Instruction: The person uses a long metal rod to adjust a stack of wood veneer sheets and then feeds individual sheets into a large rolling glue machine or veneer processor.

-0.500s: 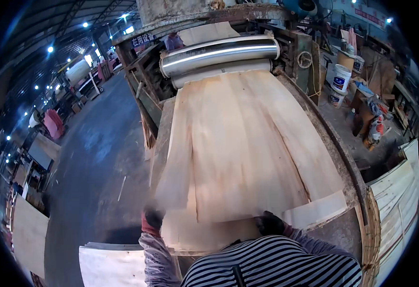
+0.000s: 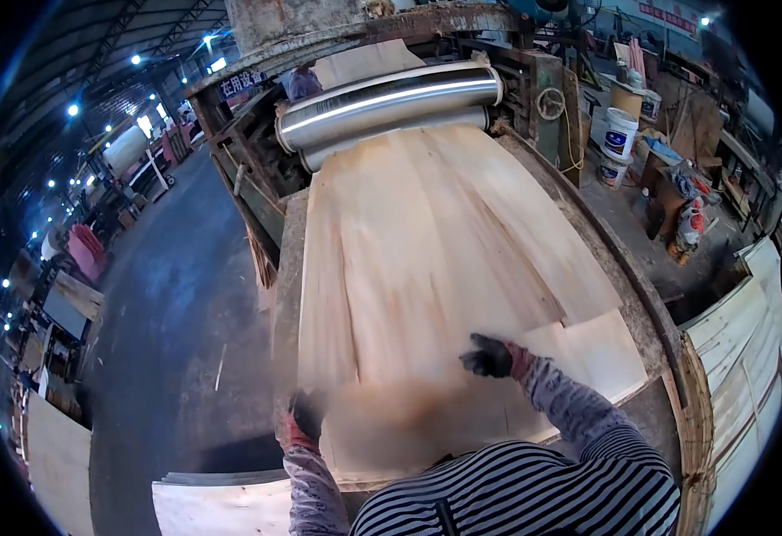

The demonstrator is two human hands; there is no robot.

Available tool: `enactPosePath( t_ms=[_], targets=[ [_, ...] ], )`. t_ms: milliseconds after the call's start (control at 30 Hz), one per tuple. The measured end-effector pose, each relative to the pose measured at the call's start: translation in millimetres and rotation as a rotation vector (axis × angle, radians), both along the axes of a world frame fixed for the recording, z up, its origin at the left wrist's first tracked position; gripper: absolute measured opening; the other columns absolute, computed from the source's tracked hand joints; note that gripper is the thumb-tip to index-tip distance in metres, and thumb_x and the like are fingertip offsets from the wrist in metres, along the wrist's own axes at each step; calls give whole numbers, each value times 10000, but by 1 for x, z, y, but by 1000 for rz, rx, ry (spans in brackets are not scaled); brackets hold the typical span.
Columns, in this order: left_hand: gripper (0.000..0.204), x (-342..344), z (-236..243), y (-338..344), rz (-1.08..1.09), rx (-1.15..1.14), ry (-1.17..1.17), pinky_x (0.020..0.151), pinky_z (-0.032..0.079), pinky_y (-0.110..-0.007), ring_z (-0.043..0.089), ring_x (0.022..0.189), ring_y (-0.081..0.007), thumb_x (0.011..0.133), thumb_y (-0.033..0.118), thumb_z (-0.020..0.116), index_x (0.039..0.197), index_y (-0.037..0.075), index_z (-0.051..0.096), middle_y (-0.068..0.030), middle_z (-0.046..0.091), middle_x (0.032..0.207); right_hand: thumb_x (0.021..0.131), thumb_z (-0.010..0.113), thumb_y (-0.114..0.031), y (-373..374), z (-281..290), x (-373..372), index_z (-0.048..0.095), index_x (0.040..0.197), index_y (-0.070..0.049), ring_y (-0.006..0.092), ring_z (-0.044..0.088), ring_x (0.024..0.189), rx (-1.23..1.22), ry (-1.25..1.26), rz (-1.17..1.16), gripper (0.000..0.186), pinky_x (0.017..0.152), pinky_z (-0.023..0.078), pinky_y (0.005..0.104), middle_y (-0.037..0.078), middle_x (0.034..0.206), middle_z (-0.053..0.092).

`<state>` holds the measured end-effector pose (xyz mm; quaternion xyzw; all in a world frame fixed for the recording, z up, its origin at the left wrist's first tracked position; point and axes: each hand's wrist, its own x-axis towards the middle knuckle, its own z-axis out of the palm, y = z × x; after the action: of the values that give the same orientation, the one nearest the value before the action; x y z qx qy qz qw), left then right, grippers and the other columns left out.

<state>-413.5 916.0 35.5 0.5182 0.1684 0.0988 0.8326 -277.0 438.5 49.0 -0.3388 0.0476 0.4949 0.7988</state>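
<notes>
Long pale wood veneer sheets (image 2: 409,259) lie side by side and partly overlapping on the machine's feed table, their far ends at the shiny metal roller (image 2: 391,105). My right hand (image 2: 489,355), in a dark glove, is over the near part of the sheets with its fingers stretched out and apart, holding nothing. At the near left edge of the veneer is my left hand (image 2: 306,415), also dark-gloved. Its fingers are smeared and partly hidden, so a grip cannot be made out. The near end of the veneer, by my striped top, is blurred.
A rusty metal rail (image 2: 605,232) runs along the table's right side. Stacked veneer (image 2: 748,344) stands at the right, with another pale stack (image 2: 221,505) at the lower left. White buckets (image 2: 620,134) stand beyond the machine's right side. Grey floor (image 2: 176,268) stretches along the left.
The near ends of the veneer strips have moved away from me, toward the roller. My right hand has come forward from the near edge to over the sheets. The view has shifted slightly.
</notes>
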Motion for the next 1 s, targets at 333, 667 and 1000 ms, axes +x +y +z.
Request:
enactPosePath(
  t_ms=[333, 667, 1000],
  targets=[
    [468, -70, -16, -49, 70, 280, 177, 811, 490, -349, 598, 939, -241, 862, 210, 574, 1270, 40, 422, -168, 596, 1069, 836, 577, -369, 40, 36, 114, 583, 899, 13, 209, 537, 619, 51, -218, -389, 387, 520, 436, 303, 117, 754, 590],
    [615, -63, 31, -163, -586, 1725, 188, 1071, 81, -505, 124, 1351, -306, 891, 455, 393, 1406, 167, 221, -101, 146, 1472, 947, 372, -269, 27, 50, 53, 406, 1278, -27, 243, 479, 1159, 252, -239, -152, 412, 984, 386, 387, 125, 1236, 512],
    [580, 5, 5, -141, -388, 1850, 102, 1080, 59, -477, 100, 1366, -240, 913, 481, 310, 1423, 249, 157, -25, 129, 1484, 935, 410, -280, -31, 16, -131, 449, 1237, 14, 260, 456, 1177, -95, -654, 243, 423, 976, 381, 350, 169, 1256, 486]
  ],
)
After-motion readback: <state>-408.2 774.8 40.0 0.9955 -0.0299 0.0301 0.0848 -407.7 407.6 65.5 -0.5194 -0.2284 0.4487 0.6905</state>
